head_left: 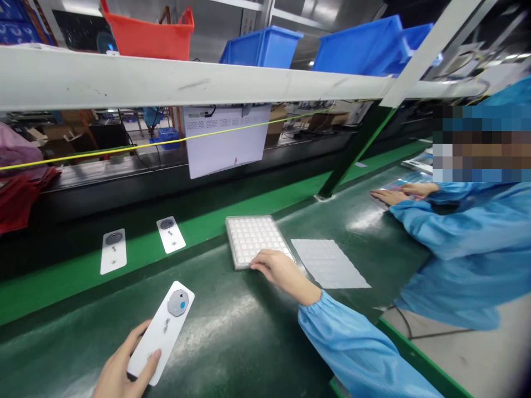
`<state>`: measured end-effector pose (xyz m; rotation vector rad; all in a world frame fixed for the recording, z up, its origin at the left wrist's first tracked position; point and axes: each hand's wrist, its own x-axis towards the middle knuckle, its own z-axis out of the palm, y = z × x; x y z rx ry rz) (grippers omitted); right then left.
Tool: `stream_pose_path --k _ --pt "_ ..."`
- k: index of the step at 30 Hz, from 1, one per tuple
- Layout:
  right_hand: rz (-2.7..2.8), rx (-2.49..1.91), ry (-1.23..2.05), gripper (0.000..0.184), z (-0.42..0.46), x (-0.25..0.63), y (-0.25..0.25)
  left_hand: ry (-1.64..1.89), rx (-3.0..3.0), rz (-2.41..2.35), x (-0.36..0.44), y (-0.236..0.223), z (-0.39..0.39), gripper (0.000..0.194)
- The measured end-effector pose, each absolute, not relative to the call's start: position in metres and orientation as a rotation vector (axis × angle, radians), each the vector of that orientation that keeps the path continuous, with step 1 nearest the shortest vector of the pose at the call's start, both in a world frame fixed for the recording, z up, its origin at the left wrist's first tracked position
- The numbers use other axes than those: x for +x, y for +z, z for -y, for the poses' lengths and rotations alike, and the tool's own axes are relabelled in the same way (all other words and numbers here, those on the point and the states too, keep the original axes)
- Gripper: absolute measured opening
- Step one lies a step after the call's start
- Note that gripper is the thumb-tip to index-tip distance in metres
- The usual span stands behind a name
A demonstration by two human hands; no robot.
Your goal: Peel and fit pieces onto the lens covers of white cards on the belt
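Observation:
My left hand [126, 362] grips a white phone [161, 337] by its lower end, thumb across its back. A round grey camera block with a blue dot faces up on it. My right hand [277, 271] is at the front rim of a clear, shallow tray [235, 243] filled with rows of small white pieces. Its fingers are bent and drawn together with the tips low at the rim; whether they pinch a piece is hidden. Two similar white phones, one at left [113, 260] and another beside it [172, 237], lie on the green ledge, camera blocks up.
A translucent white sheet [329, 265] lies right of the tray. At right, a co-worker in blue sleeves [440, 226] has both hands on the bench. A slanted post [352, 155] rises behind. A white panel [228, 141] hangs under a beam [207, 83] bearing red and blue bins.

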<state>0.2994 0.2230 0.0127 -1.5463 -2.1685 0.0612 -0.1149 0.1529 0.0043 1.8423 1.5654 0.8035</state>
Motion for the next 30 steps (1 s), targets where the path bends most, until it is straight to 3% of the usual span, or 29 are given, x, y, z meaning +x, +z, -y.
stream_pose_path --k 8,30 --pt "2.155 -1.531 0.000 0.019 -0.221 0.298 0.010 0.692 2.047 -1.470 -0.128 -0.004 -0.161 0.042" --pt "1.791 -1.305 -0.814 0.012 -0.228 0.335 0.037 0.747 2.183 -1.451 -0.133 -0.010 -0.163 0.039"
